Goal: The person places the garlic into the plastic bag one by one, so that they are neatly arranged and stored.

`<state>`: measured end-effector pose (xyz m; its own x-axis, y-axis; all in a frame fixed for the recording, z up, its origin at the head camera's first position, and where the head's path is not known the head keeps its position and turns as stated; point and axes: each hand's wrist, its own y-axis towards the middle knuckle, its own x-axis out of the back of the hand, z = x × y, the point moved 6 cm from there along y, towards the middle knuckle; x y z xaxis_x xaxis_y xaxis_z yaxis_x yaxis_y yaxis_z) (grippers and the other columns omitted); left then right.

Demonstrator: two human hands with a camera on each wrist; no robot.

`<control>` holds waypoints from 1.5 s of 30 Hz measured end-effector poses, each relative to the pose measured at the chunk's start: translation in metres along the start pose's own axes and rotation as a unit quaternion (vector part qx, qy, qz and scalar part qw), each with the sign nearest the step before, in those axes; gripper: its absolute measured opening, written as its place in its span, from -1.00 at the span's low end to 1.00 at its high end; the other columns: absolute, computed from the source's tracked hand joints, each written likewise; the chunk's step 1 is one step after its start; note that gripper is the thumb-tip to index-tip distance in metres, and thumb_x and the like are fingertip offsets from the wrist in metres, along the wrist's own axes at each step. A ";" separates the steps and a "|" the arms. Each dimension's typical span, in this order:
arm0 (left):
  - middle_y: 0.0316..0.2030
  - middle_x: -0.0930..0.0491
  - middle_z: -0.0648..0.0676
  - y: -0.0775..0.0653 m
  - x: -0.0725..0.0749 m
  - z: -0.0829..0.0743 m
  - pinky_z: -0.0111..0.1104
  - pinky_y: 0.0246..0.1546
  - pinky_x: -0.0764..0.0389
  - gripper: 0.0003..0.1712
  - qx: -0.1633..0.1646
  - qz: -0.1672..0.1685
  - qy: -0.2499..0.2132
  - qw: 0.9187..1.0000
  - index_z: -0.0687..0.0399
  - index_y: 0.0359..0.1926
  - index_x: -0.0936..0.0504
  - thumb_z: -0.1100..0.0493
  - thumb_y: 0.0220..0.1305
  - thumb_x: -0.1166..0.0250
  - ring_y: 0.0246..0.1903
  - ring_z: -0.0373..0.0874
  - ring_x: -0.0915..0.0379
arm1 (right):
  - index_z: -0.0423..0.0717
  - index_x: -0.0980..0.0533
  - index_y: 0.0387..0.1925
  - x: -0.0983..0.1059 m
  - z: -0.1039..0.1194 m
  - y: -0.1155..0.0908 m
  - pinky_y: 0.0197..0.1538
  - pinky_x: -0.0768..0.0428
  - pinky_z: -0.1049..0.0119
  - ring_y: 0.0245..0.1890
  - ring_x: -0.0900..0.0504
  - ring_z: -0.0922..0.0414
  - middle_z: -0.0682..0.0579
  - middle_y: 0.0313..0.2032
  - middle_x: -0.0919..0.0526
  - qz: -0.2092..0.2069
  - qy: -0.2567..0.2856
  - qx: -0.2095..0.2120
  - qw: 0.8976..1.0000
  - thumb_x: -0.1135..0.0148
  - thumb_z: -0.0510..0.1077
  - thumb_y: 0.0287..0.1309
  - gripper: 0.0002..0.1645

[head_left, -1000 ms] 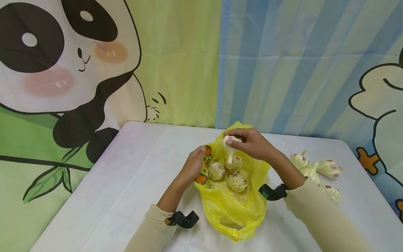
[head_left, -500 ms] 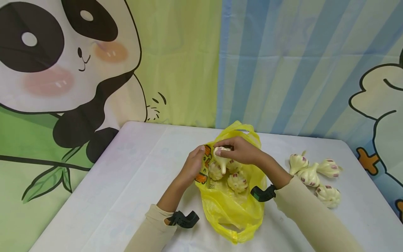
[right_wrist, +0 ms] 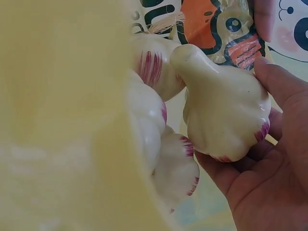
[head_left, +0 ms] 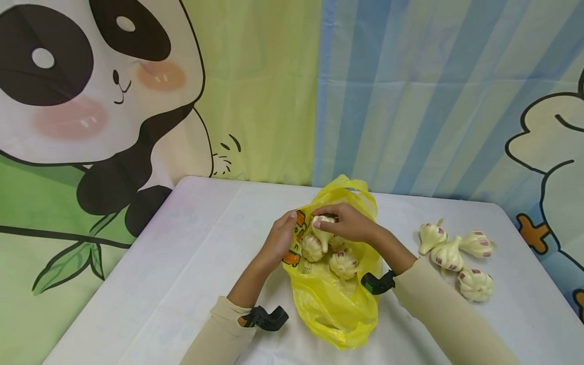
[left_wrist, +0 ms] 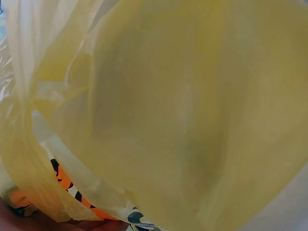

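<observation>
A thin yellow plastic bag lies mouth-up on the table, with several white garlic bulbs streaked in purple inside, such as one bulb near its middle. My left hand holds the bag's left edge, thumb over the orange print. Inside the mouth, my right hand grips another garlic bulb by its root end, stem pointing down and against a neighbouring bulb in the head view. Yellow film fills most of the left wrist view, hiding the bag's contents there.
Several more garlic bulbs sit in a loose cluster on the table's right side, including a front bulb. The white-covered table ends at a cartoon-printed curtain behind.
My right hand has carried the held garlic bulb left and down among the bulbs in the bag. The bag's right side has drawn inward; my left hand has stayed put.
</observation>
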<state>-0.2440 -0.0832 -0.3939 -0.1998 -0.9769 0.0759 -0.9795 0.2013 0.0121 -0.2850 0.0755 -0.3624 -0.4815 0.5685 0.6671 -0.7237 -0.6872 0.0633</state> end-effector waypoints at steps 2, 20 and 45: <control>0.05 -0.49 0.18 0.000 0.000 0.000 -0.10 0.14 -0.35 -0.41 0.002 -0.001 0.000 1.000 0.14 0.29 -0.40 -0.11 0.58 0.30 0.06 0.00 -0.40 | -0.18 -0.51 0.19 0.000 -0.001 0.001 -0.12 -0.57 0.24 -0.20 -0.60 0.21 -0.03 0.08 -0.61 -0.003 -0.003 -0.007 1.000 -0.15 0.03 0.38 -0.51; -0.05 -0.49 0.25 -0.003 -0.001 -0.008 -0.12 0.07 -0.38 -0.44 0.007 0.000 -0.010 1.000 0.18 0.28 -0.40 -0.06 0.59 0.29 -0.05 0.05 -0.41 | -0.20 -0.51 0.19 0.008 -0.002 -0.002 0.25 -0.32 -0.08 0.23 -0.42 -0.10 -0.10 0.14 -0.56 -0.044 -0.002 -0.023 0.999 -0.15 0.01 0.38 -0.51; 0.09 -0.46 0.23 -0.001 0.001 -0.002 -0.08 0.23 -0.25 -0.43 0.009 -0.007 -0.012 1.000 0.16 0.34 -0.35 -0.06 0.59 0.30 0.10 0.03 -0.35 | -0.25 -0.51 0.17 0.028 0.013 -0.020 0.10 -0.51 0.05 0.08 -0.57 -0.02 -0.10 0.08 -0.60 -0.060 0.025 -0.016 0.998 -0.14 -0.09 0.39 -0.57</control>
<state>-0.2429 -0.0838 -0.3914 -0.1855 -0.9813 0.0521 -0.9826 0.1856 -0.0047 -0.2781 0.0993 -0.3352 -0.4139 0.6676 0.6189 -0.7929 -0.5984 0.1152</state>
